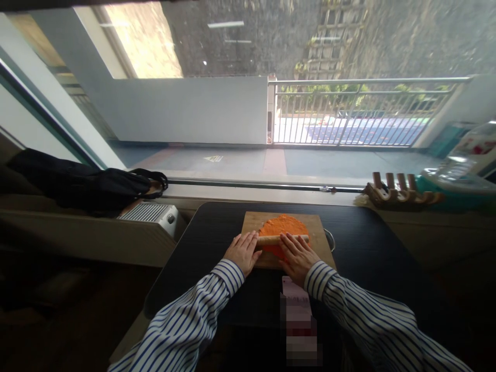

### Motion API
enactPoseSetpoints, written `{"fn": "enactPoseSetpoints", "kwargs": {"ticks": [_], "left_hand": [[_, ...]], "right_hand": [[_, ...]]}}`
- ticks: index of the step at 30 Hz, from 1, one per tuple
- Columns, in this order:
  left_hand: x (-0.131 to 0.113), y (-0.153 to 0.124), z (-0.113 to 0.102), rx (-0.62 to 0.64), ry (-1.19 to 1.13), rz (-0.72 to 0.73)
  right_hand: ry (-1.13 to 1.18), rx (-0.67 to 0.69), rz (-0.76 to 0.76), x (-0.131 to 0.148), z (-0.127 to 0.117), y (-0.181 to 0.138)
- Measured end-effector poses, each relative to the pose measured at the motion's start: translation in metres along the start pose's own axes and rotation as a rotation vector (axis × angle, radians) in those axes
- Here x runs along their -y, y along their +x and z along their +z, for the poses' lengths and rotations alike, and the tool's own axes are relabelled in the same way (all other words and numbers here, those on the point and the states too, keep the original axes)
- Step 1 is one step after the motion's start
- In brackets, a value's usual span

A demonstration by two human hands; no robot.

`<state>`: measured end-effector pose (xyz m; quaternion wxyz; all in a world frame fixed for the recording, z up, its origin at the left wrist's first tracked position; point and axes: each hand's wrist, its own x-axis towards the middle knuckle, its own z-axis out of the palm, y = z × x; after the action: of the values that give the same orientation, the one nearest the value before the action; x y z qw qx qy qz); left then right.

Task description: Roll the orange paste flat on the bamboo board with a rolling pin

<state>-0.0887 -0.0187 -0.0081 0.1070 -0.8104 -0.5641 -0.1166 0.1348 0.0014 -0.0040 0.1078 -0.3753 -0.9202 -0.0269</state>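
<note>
A flat round of orange dough point(284, 228) lies on a wooden board point(320, 237) on a dark table point(217, 227). A wooden rolling pin point(273, 239) rests across the dough, lying left to right. My left hand point(243, 251) presses on the pin's left end with its fingers laid flat over it. My right hand point(297, 254) lies palm down on the pin's middle and right part, fingers stretched out. Both sleeves are white with dark stripes.
A metal rim point(330, 238) pokes out at the board's right edge. A white radiator point(152, 214) and a black bag point(89, 186) stand at the left. A wooden rack point(395, 191) and clear containers point(465, 165) sit on the sill at the right. A big window lies ahead.
</note>
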Motion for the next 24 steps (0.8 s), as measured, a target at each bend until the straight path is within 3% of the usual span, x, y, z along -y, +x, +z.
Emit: {"fn": "enactPoseSetpoints", "kwargs": {"ticks": [5,10,14,19,24], "left_hand": [[0.002,-0.003,-0.002,-0.075,-0.07,0.004],[0.007,0.003,-0.001,-0.065,-0.148,-0.01],[0.008,0.01,-0.002,-0.062,-0.207,-0.052],[0.007,0.029,-0.003,-0.027,-0.13,-0.292],[0.008,0.048,0.0,0.086,-0.074,-0.541]], "right_hand": [[0.112,0.001,0.02,-0.002,-0.013,0.0],[0.181,-0.022,0.272,-0.009,-0.024,0.034],[0.146,0.066,0.416,-0.018,-0.018,0.067],[0.119,0.218,0.48,-0.03,-0.001,0.084],[0.077,0.265,0.416,-0.035,0.003,0.084]]}}
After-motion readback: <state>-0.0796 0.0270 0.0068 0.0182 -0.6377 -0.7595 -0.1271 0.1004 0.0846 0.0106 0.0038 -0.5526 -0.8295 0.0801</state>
